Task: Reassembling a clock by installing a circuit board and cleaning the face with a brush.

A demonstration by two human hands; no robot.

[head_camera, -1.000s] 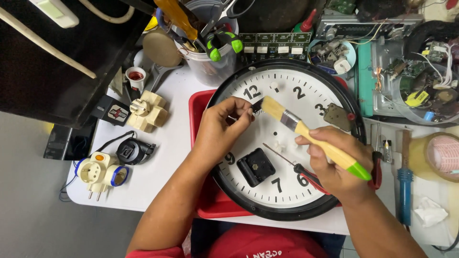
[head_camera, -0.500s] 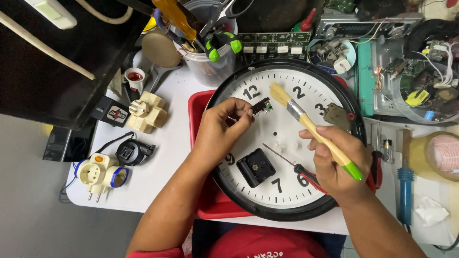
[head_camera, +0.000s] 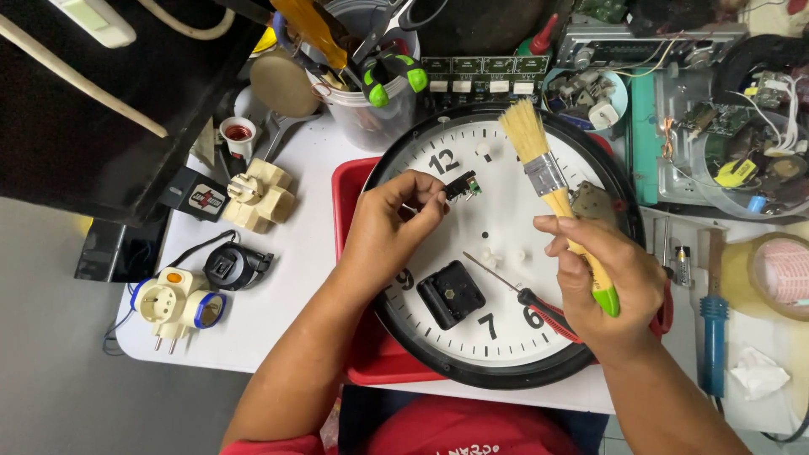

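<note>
A red tray (head_camera: 347, 190) is seen at the near table edge, carrying a large round wall clock (head_camera: 506, 253) with a black rim and white dial, laid face up.

On the dial at roughly 7 o'clock, a black square clock movement (head_camera: 451, 294) lies loose. A slim screwdriver (head_camera: 506, 286) with a black and red handle rests across the dial toward 5 o'clock, partly covered by the right hand (head_camera: 602, 282).

The right hand is closed around the yellow and green handle of a flat paintbrush (head_camera: 548, 168); the pale bristles are raised over the dial near 1 o'clock. Whether they touch the dial cannot be told.

The left hand (head_camera: 392, 223) is held over the dial near 10 o'clock, with fingertips pinched on a small black circuit part (head_camera: 462, 186) carrying a green board end.

The part is judged light, rigid and fragile. It would best be held by its edges, as now, with pressure kept off any fine contacts.

Beyond the clock at 11 o'clock stands a clear tool cup (head_camera: 371, 109) holding green-handled pliers. Cream plug adapters (head_camera: 261, 195) lie to the left on the white table (head_camera: 278, 295). Circuit boards and opened electronics are noted at 1 to 2 o'clock, and a blue soldering iron (head_camera: 714, 320) lies at 4 o'clock.
</note>
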